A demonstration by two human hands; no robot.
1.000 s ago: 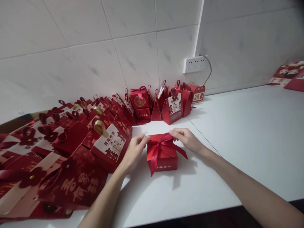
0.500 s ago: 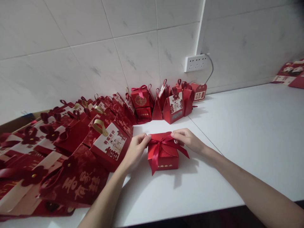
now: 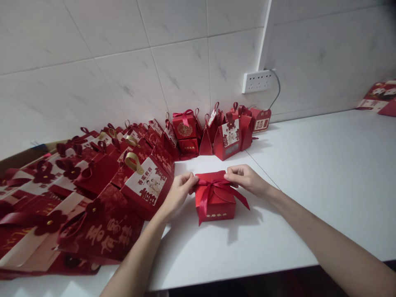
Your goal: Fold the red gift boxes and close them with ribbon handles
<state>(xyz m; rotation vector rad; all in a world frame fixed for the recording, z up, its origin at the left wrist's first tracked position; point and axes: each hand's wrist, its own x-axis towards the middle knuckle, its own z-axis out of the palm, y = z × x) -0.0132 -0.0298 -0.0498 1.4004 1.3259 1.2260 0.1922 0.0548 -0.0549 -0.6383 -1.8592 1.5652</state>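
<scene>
A small red gift box (image 3: 216, 204) with gold lettering on its front stands on the white counter (image 3: 309, 173). A red satin ribbon (image 3: 208, 190) is tied in a bow on its top, with tails hanging over the front and the right side. My left hand (image 3: 178, 193) pinches the left loop of the bow at the box's top left corner. My right hand (image 3: 246, 178) pinches the right loop at the top right corner. Both hands have their fingers closed on the ribbon.
Many red gift boxes and bags (image 3: 93, 181) lie packed along the left and back by the tiled wall, one with a gold handle (image 3: 148, 183). A white socket with a cable (image 3: 257, 81) sits on the wall. Red printed cards (image 3: 379, 97) lie far right.
The hands stay on the bow loops and have barely moved on the box. The view has shifted slightly, so the box sits a little farther right and higher in frame.
</scene>
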